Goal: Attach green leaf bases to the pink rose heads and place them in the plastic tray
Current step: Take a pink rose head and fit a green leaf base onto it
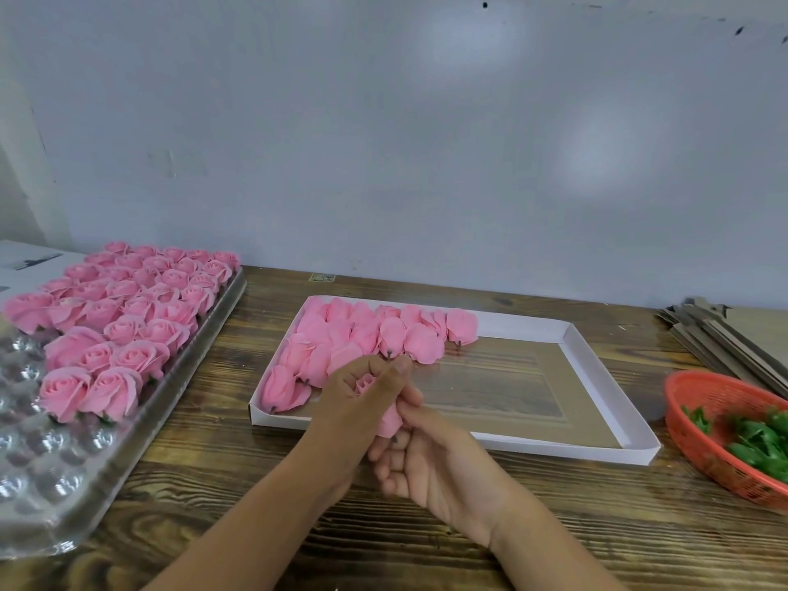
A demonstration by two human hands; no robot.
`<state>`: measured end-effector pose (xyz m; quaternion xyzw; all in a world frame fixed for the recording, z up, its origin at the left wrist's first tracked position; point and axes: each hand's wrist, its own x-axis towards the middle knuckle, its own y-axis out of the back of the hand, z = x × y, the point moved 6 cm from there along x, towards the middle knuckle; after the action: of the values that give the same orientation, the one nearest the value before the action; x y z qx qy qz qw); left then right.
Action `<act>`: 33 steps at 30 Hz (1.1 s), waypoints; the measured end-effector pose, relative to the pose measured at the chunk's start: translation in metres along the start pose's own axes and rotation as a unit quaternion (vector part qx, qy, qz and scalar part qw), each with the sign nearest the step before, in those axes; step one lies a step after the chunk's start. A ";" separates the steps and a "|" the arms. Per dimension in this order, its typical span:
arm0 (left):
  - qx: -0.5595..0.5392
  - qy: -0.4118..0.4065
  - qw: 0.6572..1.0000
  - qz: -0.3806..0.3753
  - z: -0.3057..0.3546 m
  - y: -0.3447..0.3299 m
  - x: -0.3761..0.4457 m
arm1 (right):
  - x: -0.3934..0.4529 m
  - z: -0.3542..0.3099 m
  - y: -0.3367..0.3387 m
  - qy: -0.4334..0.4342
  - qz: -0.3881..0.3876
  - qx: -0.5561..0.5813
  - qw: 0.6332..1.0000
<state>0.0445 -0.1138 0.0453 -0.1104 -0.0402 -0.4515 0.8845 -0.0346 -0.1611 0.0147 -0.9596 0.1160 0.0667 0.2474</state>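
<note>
Above the near edge of the white box (571, 339), a pink rose head (386, 413) is gripped between the left hand (358, 403) and right hand (430, 458), mostly hidden by curled fingers. The plastic tray (64, 475) and orange basket (699, 403) are cut off by the frame.

Orange basket (699, 403) cut by right edge; held rose head (389, 415) mostly hidden.

No legible text. Small sticker (322, 277) on table (426, 548), upper centre: print too blurred to read. Paper (30, 260), far left: dark marks, unreadable
</note>
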 end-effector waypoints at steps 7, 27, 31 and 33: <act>-0.002 0.010 1.000 -0.003 0.001 0.000 0.000 | -0.002 -0.001 0.000 0.022 0.002 -0.012 1.000; 0.028 -0.024 0.998 -0.053 0.010 0.000 -0.001 | 0.001 -0.011 0.019 0.053 0.057 -0.019 0.997; 0.057 -0.034 0.997 -0.044 0.007 0.004 0.000 | -0.001 -0.017 0.028 0.055 0.103 -0.077 0.990; 0.066 -0.035 0.997 -0.034 0.005 0.006 0.001 | -0.003 -0.023 0.033 0.073 0.154 -0.146 0.975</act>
<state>0.0499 -0.1098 0.0495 -0.0665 -0.1042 -0.4733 0.8722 -0.0440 -0.2000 0.0195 -0.9582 0.2694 0.0499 0.0826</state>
